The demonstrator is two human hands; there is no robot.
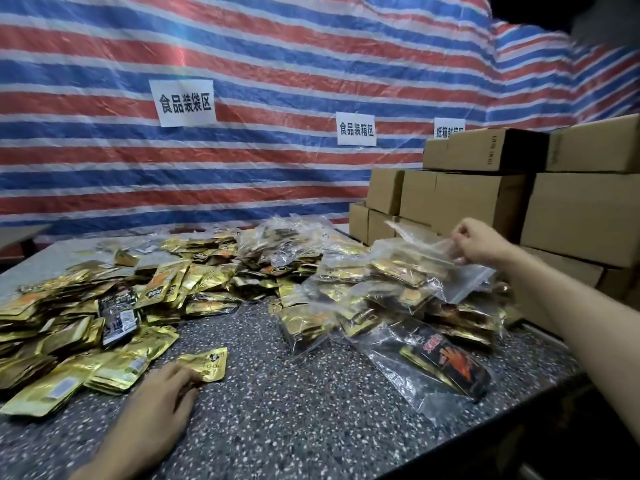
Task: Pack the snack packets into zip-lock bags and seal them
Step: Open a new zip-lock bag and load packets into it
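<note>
1. Currently a clear zip-lock bag [424, 242] is being pinched by the right grip [479, 242], raised above the filled bags [381, 299] at bench [294, 410] right.
2. One gold snack packet [207, 363], lying near bench front, is being touched by the left grip [162, 396], fingers loose and holding nothing.
3. Loose gold packets [69, 327] are being heaped bench left.

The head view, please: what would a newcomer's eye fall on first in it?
The heap of gold snack packets spread at left, against the red, white and blue striped tarp behind. On the right, the right hand pinches an empty zip-lock bag above filled bags, beside stacked cardboard boxes; the left hand touches a single gold packet.
</note>
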